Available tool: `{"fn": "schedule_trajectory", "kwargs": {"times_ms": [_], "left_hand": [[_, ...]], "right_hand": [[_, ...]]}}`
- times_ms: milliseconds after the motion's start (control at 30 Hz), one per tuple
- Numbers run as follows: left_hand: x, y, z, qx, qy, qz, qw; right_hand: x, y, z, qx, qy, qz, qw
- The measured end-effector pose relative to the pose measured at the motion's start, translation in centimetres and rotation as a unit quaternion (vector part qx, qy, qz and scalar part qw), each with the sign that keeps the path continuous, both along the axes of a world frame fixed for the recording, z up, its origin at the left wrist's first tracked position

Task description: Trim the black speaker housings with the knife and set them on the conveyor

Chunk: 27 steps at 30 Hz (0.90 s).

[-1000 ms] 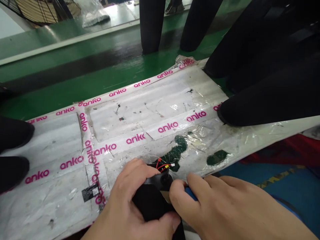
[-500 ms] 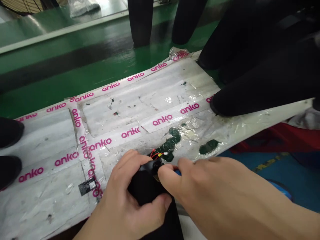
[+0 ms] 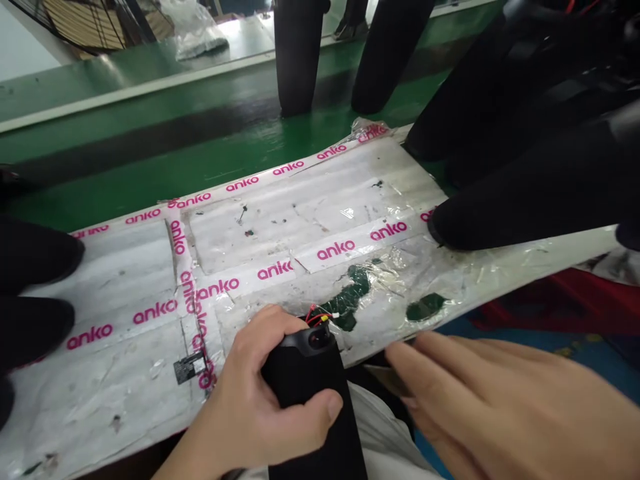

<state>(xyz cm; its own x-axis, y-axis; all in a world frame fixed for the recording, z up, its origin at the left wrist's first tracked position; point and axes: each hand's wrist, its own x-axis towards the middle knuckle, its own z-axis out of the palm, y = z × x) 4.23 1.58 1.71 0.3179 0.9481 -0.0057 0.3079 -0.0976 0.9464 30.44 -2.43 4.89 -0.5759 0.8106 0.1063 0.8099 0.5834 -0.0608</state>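
My left hand [image 3: 255, 407] is wrapped round a black column-shaped housing [image 3: 310, 393] that stands upright at the near edge of the work board. Thin red wires with a small white connector [image 3: 323, 316] stick out of the housing's top. My right hand [image 3: 500, 407] hovers just right of the housing with its fingers stretched out and pressed together, touching nothing that I can see. The hand partly hides a dark flat thing under its fingertips.
The board [image 3: 125, 280] is covered in dirty film and white tape printed "anko". Large black parts [image 3: 525, 173] lie across its right end, and more black parts [image 3: 30, 287] sit at the left. A person's dark legs [image 3: 300, 53] stand on the green floor beyond.
My right hand has let go of the housing's top and drawn back to the right, its fingers now straight. The left hand keeps its grip.
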Motion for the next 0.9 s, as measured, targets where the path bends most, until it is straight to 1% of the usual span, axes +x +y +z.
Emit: {"fn": "schedule_trajectory", "kwargs": {"times_ms": [100, 200, 367, 467, 667, 900], "left_hand": [[0.2, 0.0, 0.3, 0.003, 0.012, -0.003, 1.0], [0.4, -0.2, 0.3, 0.009, 0.027, 0.006, 1.0], [0.6, -0.3, 0.3, 0.008, 0.035, 0.007, 0.999], [0.6, -0.3, 0.1, -0.002, 0.036, 0.006, 0.999], [0.6, -0.7, -0.3, -0.01, 0.004, 0.028, 1.0], [0.5, -0.6, 0.0, -0.029, 0.015, 0.019, 0.999]], "right_hand": [[-2.6, 0.7, -0.6, 0.001, 0.017, 0.035, 0.999], [-4.0, 1.1, -0.8, 0.021, 0.016, 0.027, 0.999], [-4.3, 1.1, -0.9, 0.0, 0.023, 0.025, 0.999], [-4.4, 1.1, -1.1, 0.002, 0.02, 0.017, 1.0], [-4.5, 0.9, -1.2, 0.009, 0.015, 0.005, 1.0], [-4.4, 1.1, -1.0, 0.01, 0.002, 0.017, 1.0]]}}
